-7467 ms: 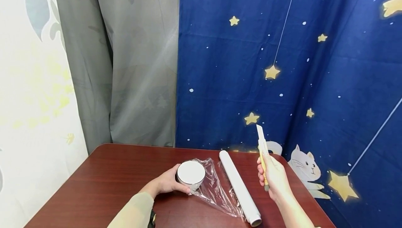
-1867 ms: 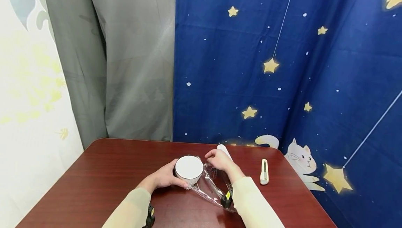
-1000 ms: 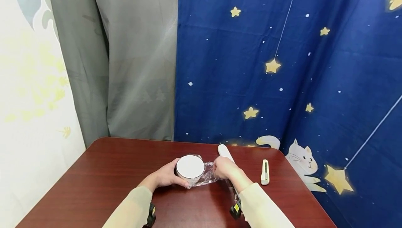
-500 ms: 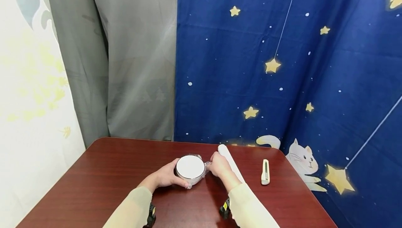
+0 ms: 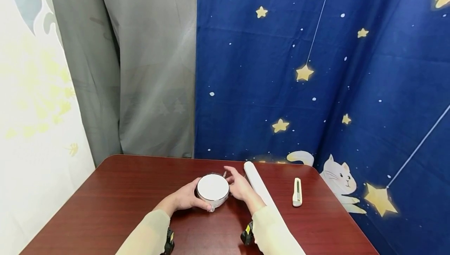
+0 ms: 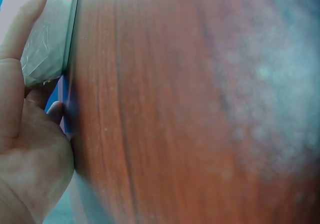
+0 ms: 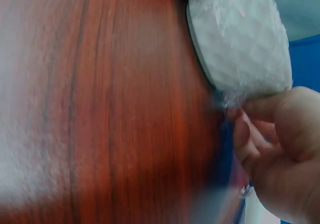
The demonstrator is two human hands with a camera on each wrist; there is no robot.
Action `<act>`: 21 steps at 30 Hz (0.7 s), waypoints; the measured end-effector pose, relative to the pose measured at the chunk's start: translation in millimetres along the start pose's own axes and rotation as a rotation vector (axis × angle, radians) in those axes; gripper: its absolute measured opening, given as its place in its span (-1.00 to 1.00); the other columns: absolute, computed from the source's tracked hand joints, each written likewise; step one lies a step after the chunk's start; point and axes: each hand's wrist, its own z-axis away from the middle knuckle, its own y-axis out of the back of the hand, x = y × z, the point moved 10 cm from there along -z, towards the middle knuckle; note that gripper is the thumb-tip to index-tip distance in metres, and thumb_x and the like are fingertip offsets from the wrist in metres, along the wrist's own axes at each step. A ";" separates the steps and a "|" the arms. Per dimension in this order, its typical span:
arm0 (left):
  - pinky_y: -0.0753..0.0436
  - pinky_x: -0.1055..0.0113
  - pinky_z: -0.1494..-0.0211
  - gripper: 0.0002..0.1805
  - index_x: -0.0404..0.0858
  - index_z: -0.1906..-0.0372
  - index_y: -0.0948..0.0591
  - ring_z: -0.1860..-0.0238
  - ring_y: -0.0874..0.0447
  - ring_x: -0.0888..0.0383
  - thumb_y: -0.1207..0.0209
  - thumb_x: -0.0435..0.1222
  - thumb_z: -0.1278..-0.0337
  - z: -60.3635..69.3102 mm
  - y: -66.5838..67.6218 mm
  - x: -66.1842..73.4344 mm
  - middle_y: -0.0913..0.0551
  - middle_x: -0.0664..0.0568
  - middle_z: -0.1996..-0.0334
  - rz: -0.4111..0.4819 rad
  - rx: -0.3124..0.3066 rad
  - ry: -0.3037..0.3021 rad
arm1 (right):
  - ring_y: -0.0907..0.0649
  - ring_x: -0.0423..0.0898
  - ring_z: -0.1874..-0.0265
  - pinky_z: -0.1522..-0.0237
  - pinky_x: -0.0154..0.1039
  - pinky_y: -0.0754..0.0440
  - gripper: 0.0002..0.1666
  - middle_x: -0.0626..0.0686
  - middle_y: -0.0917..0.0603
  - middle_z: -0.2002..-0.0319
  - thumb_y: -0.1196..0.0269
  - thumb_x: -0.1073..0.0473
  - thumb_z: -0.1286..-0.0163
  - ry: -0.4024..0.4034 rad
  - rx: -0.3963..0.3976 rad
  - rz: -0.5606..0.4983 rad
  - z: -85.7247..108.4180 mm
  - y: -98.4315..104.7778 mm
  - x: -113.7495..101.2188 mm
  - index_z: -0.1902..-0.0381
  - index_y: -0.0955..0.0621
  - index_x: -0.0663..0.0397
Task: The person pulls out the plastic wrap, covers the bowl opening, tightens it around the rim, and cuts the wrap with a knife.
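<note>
A round white container [image 5: 213,187] with a flat top sits on the table, clear cling film [image 7: 235,96] drawn over its side. Its wall looks quilted in the right wrist view. My left hand [image 5: 186,197] grips it from the left, thumb on the near side and fingers round the far side, partly hidden. At the container's right side is my right hand [image 5: 240,186], its index finger raised. In the right wrist view, its thumb and a fingertip meet on the gathered film at the container's edge.
A long white cling film roll [image 5: 261,188] lies just right of my right hand, its near part hidden by my sleeve. A box cutter [image 5: 297,192] lies farther right on the brown table [image 5: 140,180]. Curtains [image 5: 158,71] hang behind the table.
The box cutter has gone from my right hand to the table. My right hand has drawn the loose film in from the roll side against the container. My left hand keeps its grip.
</note>
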 end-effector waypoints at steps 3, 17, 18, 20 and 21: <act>-0.42 -0.11 -0.56 0.22 -0.28 -0.62 -0.34 -0.39 -0.57 0.01 -0.77 -0.08 0.17 -0.3 0.0 0.0 -0.64 -0.05 -0.42 0.005 -0.004 0.001 | -0.80 0.09 -0.04 -0.14 -0.08 -0.74 -0.35 0.19 -0.85 -0.11 -0.33 0.44 -0.39 0.067 -0.035 0.056 -0.4 -3.2 -5.4 -0.44 -0.64 0.12; -0.40 -0.21 -0.59 0.27 -0.27 -0.66 -0.32 -0.41 -0.55 -0.01 -0.76 -0.03 0.17 0.0 -2.0 -1.9 -0.62 -0.07 -0.44 -0.019 -0.026 0.009 | -0.72 -0.06 0.13 -0.03 -0.20 -0.67 -0.82 0.07 -0.85 0.17 -0.35 0.37 -0.39 0.020 -0.007 0.080 -3.1 -5.3 7.6 0.10 -0.81 0.16; -0.41 -0.20 -0.59 0.27 -0.26 -0.66 -0.32 -0.41 -0.56 0.00 -0.77 -0.03 0.17 -0.1 -1.9 -2.1 -0.63 -0.06 -0.44 -0.021 -0.025 0.009 | -0.69 -0.09 0.19 0.02 -0.21 -0.64 -0.83 0.06 -0.84 0.24 -0.35 0.37 -0.39 0.003 -0.004 0.069 -2.9 -5.1 8.9 0.12 -0.80 0.16; -0.41 -0.18 -0.58 0.27 -0.26 -0.65 -0.32 -0.40 -0.56 0.00 -0.77 -0.03 0.18 -0.2 -1.4 -1.8 -0.63 -0.06 -0.43 -0.019 -0.021 0.004 | -0.64 -0.14 0.27 0.10 -0.27 -0.60 -0.87 0.02 -0.80 0.33 -0.35 0.38 -0.37 -0.017 0.022 0.070 -2.2 -2.7 9.5 0.18 -0.78 0.15; -0.41 -0.16 -0.58 0.27 -0.26 -0.65 -0.33 -0.39 -0.56 0.01 -0.77 -0.04 0.18 -0.3 -1.0 -1.7 -0.64 -0.06 -0.42 -0.020 -0.018 0.002 | -0.62 -0.17 0.32 0.15 -0.29 -0.58 -0.89 0.00 -0.77 0.39 -0.35 0.40 -0.35 -0.033 0.035 0.069 -1.6 -1.6 10.1 0.22 -0.77 0.15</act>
